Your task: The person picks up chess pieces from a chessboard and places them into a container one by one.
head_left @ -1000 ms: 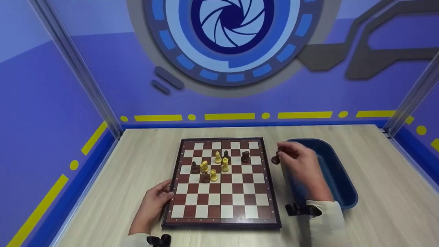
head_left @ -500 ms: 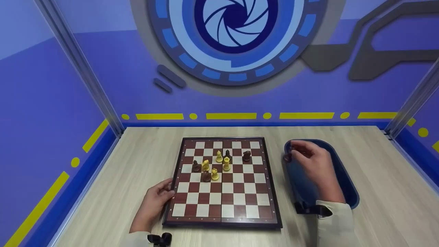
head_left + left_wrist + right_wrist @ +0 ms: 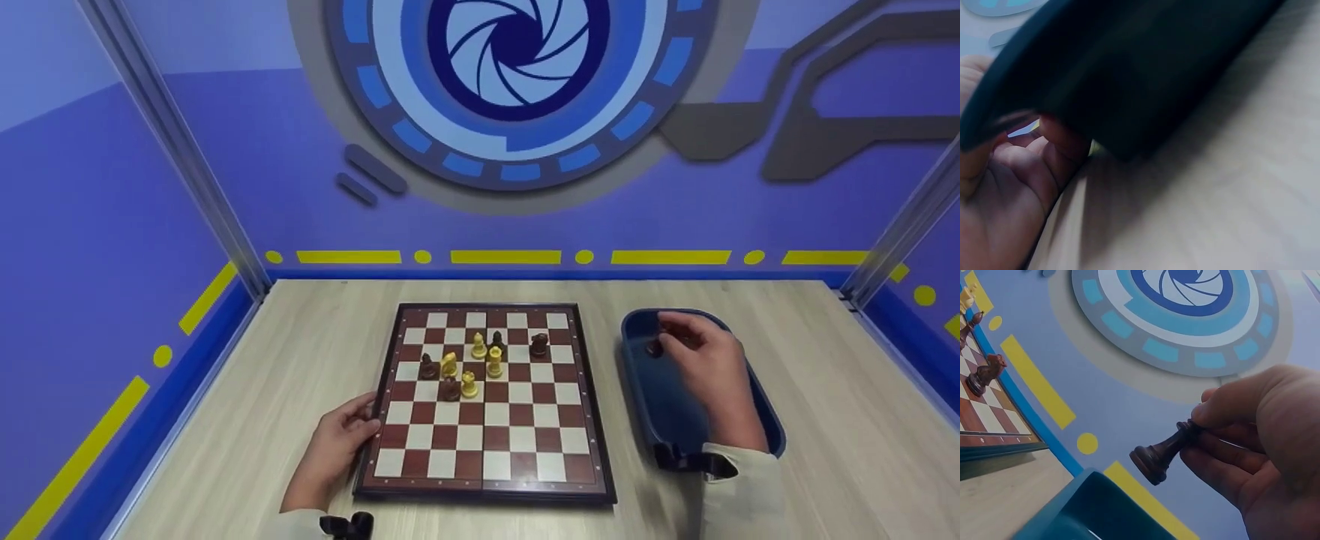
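Observation:
My right hand pinches a dark brown chess piece by its top between thumb and fingers. The piece tilts with its base toward the board, over the far end of a dark blue plastic bin. My left hand grips the left edge of the chessboard, and in the left wrist view its fingers curl beneath the dark underside. Several pieces stand on the board's far half, among them a dark knight, a yellow rook and a yellow knight.
The board and bin stand side by side on a light wooden table, with a narrow strip of wood between them. Blue panels enclose the table at the back and both sides.
My right hand has moved right with the dark chess piece, from the gap beside the board to over the bin. My left hand stays at the board's edge.

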Action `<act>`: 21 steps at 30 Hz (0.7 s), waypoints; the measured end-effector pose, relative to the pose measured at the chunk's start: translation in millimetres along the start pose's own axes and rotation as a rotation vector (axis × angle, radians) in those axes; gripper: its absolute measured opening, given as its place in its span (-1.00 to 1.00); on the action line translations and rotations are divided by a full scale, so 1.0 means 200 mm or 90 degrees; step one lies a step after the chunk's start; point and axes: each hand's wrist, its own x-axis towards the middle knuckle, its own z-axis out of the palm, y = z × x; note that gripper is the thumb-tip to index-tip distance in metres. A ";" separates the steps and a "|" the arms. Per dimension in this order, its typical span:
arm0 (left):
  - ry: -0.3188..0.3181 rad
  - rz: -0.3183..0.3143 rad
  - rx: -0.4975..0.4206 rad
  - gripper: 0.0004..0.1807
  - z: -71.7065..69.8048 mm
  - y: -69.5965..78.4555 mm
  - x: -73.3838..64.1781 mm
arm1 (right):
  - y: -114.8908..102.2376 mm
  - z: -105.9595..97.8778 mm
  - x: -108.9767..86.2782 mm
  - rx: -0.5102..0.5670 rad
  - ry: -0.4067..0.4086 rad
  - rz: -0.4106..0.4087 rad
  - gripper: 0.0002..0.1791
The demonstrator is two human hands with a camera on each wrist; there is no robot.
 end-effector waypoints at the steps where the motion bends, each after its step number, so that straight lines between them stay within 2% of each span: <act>1: 0.002 0.001 -0.003 -0.46 0.00 0.00 0.00 | 0.00 0.00 0.00 0.000 0.003 0.001 -0.69; 5: 0.002 0.009 0.004 -0.46 0.00 0.01 0.00 | 0.02 -0.02 0.00 -0.002 0.002 0.017 -0.68; 8: 0.005 -0.002 -0.005 -0.46 0.01 0.01 0.00 | 0.03 -0.03 0.00 -0.006 -0.007 0.036 -0.67; 14: 0.008 0.002 0.016 -0.45 0.00 0.00 -0.01 | 0.04 -0.04 0.01 -0.003 -0.011 0.066 -0.67; 21: 0.003 0.005 0.026 -0.45 0.00 0.00 0.00 | 0.06 -0.04 0.00 -0.002 -0.014 0.078 -0.66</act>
